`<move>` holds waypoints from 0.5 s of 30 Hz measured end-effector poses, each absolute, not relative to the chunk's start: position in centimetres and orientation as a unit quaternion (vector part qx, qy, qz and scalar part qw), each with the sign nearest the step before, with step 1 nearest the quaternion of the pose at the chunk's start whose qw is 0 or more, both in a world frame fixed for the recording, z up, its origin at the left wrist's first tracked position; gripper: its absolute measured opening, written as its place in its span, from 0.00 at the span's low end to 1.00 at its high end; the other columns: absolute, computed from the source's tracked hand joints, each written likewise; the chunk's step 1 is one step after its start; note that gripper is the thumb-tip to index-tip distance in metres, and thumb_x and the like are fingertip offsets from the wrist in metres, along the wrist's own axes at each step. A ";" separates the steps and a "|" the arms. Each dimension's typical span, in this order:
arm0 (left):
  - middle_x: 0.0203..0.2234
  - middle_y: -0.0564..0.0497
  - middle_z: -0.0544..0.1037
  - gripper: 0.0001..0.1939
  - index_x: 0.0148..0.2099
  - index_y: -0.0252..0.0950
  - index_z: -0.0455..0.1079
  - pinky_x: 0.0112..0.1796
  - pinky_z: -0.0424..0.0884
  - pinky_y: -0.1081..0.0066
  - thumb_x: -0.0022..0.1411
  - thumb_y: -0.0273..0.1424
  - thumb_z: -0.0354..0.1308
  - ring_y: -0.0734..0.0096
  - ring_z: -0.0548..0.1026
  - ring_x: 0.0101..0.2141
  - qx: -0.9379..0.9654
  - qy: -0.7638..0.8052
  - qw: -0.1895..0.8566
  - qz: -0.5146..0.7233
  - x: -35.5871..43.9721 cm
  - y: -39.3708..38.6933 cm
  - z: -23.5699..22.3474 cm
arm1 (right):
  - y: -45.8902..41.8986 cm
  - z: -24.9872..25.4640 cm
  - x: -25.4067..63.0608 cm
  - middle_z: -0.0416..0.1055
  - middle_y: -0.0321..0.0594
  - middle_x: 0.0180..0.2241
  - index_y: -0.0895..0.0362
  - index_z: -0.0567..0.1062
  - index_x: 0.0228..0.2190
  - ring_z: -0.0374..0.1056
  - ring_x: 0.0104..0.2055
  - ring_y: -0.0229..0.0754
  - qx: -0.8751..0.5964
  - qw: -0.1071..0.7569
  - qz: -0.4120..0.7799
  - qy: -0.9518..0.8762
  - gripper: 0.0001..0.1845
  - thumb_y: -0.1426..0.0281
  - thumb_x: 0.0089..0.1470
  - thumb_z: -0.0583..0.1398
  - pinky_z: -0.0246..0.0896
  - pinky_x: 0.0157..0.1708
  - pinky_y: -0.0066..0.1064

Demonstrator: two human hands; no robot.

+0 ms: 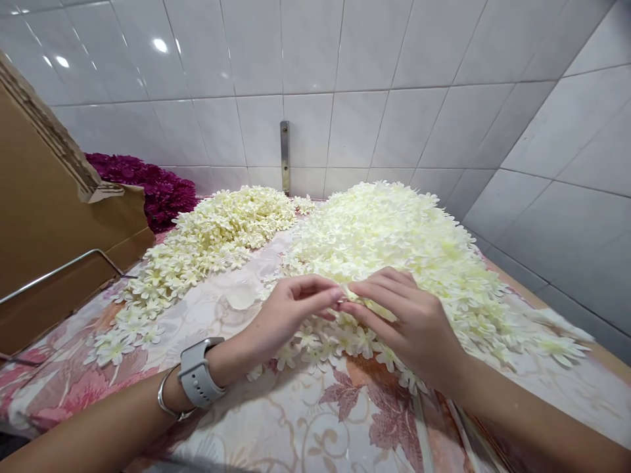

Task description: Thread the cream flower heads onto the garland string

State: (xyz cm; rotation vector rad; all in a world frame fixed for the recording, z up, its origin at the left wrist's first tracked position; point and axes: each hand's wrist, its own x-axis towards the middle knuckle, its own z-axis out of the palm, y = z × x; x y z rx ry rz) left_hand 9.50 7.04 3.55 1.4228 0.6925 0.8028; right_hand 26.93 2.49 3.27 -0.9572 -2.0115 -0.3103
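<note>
My left hand (308,299), with a grey watch and a bangle at the wrist, pinches with thumb and index finger. Its fingertips meet those of my right hand (401,312), which is also closed in a pinch. Between them shows a bit of a small white artificial flower (347,293), mostly covered by the fingers. Both hands are over the front of a large heap of loose white flowers (384,230). Left of it lies a second heap of creamier, yellowish flowers (221,223).
A patterned tablecloth (276,420) covers the table. At left stands a cardboard box (59,197) with a metal rod (59,270) beside it. Purple flowers (148,187) are behind it. A clear, shallow object (241,295) lies between the heaps. Thin stems (458,427) lie at front right. Tiled walls enclose the back and right.
</note>
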 end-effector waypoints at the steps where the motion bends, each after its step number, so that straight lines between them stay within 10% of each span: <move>1: 0.31 0.52 0.79 0.08 0.35 0.37 0.77 0.36 0.70 0.75 0.54 0.35 0.64 0.73 0.75 0.34 0.608 0.310 0.633 0.365 9.5 7.1 3.5 | 2.6 3.1 26.8 0.75 0.43 0.30 0.59 0.73 0.36 0.66 0.32 0.42 -0.386 0.422 -0.118 -0.812 0.05 0.76 0.55 0.59 0.61 0.32 0.35; 15: 0.34 0.50 0.82 0.09 0.39 0.38 0.79 0.43 0.68 0.72 0.59 0.33 0.59 0.69 0.76 0.39 0.635 0.281 0.649 0.311 9.3 6.4 3.7 | 2.5 2.3 26.6 0.73 0.44 0.28 0.60 0.72 0.43 0.65 0.31 0.42 -0.391 0.407 -0.147 -0.812 0.11 0.75 0.59 0.54 0.63 0.29 0.32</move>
